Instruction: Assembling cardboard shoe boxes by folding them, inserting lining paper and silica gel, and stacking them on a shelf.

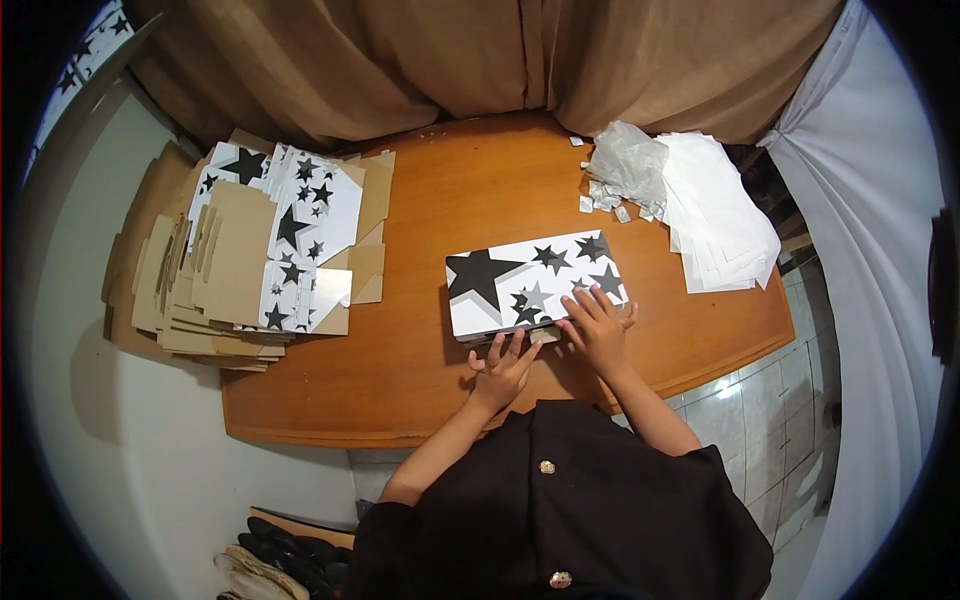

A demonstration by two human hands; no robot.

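Star-printed box [535, 282]: white, flat, rectangular, with black and grey stars; I log it near the middle of the wooden table [440, 200], slightly toward 4 o'clock of centre, lying flat with its long side tilted a little.

Left hand [503, 368]: at the 6 o'clock edge of the box, fingers spread and extended, tips touching the near rim. I cannot tell whether they grip a flap or only press; the underside of the hand is hidden.

Right hand [598, 325]: on the 5 o'clock corner of the box, fingers splayed flat over the lid, nothing enclosed that I can see.

Stack of flat box blanks [240, 260]: at 9 o'clock on the table, brown card and star print mixed, overhanging the table edge; I cannot count them.

White paper sheets [720, 225]: at 2 o'clock, fanned pile, partly over the table rim.

Crumpled clear plastic [628, 165]: at 1 o'clock, beside the sheets, with small scraps around it too small to identify.

Brown curtain [480, 55]: at 12 o'clock, hiding the table's far edge.

Dark garment [560, 510]: at 6 o'clock, covering the table's near edge.
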